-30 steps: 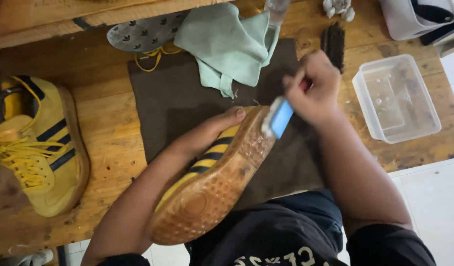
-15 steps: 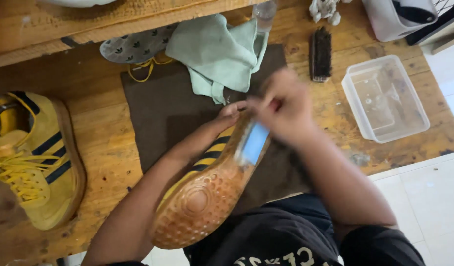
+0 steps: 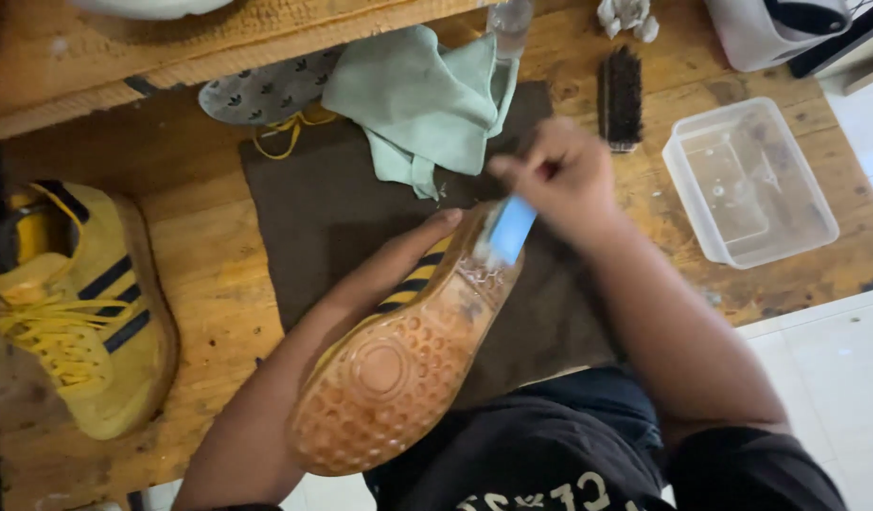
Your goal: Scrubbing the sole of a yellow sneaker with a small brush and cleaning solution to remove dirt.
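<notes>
Yellow suede shoe with tan rubber sole is gripped by left hand; right hand is closed on small blue brush, touching sole's toe end.

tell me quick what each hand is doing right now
Left hand: closed on the yellow shoe, sole up.
Right hand: closed on a blue brush at the sole.

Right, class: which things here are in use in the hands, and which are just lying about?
In use:
left hand
right hand
yellow shoe, sole up
blue brush
brown mat

Lying about:
second yellow shoe
green cloth
dark brush
clear tub
insole
</notes>
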